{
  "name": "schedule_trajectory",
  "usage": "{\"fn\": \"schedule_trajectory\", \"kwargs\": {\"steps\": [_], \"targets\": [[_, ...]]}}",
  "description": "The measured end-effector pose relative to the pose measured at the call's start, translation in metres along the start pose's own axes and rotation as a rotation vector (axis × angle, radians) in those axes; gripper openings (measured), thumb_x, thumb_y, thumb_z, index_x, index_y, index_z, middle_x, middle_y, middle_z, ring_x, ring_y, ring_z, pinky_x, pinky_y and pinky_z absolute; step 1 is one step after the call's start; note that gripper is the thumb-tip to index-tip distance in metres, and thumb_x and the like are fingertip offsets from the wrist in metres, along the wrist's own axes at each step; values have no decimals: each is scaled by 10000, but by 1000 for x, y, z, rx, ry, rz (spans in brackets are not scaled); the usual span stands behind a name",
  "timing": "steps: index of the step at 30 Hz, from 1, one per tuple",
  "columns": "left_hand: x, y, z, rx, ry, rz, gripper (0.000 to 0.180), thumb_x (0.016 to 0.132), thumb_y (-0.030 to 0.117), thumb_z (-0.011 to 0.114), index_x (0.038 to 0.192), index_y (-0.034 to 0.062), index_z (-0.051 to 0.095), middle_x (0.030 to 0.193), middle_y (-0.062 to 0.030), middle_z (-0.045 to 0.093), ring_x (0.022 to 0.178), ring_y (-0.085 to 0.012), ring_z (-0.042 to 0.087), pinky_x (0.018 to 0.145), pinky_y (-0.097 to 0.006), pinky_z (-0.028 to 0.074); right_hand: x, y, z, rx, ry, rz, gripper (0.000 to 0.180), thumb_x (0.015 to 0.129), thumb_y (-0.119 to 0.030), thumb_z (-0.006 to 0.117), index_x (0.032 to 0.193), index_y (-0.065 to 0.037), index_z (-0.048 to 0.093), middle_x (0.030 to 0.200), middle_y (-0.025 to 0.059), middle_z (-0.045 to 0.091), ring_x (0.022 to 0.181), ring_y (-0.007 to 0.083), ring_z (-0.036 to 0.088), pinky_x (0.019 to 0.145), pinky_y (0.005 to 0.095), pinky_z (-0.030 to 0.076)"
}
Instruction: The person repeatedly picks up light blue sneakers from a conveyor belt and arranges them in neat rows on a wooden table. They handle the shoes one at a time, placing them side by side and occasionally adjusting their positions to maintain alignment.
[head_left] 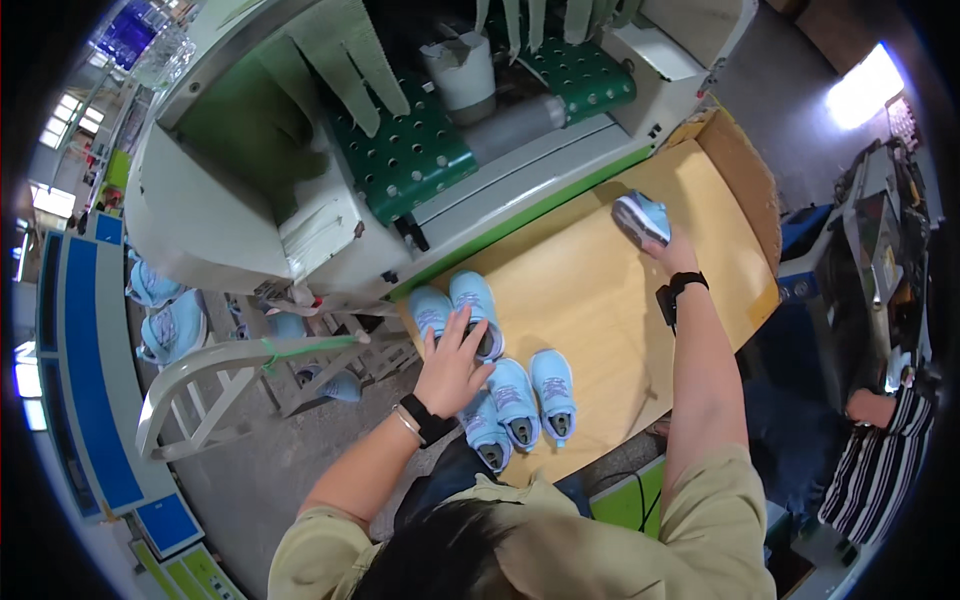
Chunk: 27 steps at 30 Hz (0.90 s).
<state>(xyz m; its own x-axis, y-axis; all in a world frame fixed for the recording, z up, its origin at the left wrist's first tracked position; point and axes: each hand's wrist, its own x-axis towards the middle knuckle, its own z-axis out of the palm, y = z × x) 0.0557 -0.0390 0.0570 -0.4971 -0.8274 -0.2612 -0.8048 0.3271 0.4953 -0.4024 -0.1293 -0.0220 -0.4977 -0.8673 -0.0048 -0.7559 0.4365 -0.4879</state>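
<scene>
Two hands are busy: my left hand [452, 362] lies spread and open-fingered on a pale blue shoe [478, 308] at the wooden table's [600, 320] left edge, its long axis running toward the machine [300, 180]. My right hand [672, 250] grips another blue shoe [640, 217], sole up, near a cardboard wall [745, 175].

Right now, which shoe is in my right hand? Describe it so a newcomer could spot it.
Start at the tan board beside the green and white machine. Near its far right end, the right hand grips one light blue shoe. It is alone, apart from the shoes clustered by the left hand.
</scene>
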Motion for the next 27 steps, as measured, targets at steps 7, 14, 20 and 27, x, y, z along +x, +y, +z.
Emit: {"fn": "schedule_trajectory", "kwargs": {"steps": [7,14,20,27], "targets": [[36,-2,-30,-904,415,75,834,883,205,794,1545,-17,338,1576,-205,392,1441,-297,408,1162,-399,358,-129,-115,-22,458,-503,-570,641,762,-38,821,1352,-48,571,1292,157,615,1244,312,578,1042,380,468],[38,51,-74,-1605,-24,-168,793,862,115,790,1537,15,387,1420,-141,533,1267,-198,552,1052,-354,470,-281,-94,8,499,-260,-199,725,840,-94,777,1471,-9,430,1453,273,451,1394,443,406,1177,464,337],[134,37,-126,-344,1235,320,865,828,121,770,1543,8,297,1561,-271,269,1432,-428,348,1174,-456,326,-340,-72,10,655,-454,-8,769,860,-58,722,1522,-9,332,1428,188,493,1334,294,496,1131,382,390],[162,14,-140,-495,1181,13,961,850,250,802,1549,-65,222,1537,-309,298,1431,-447,332,1186,-457,296,-165,-175,-86,814,121,-363,674,912,-20,672,1512,-12,366,1408,157,527,1262,253,549,1077,377,440]]}}
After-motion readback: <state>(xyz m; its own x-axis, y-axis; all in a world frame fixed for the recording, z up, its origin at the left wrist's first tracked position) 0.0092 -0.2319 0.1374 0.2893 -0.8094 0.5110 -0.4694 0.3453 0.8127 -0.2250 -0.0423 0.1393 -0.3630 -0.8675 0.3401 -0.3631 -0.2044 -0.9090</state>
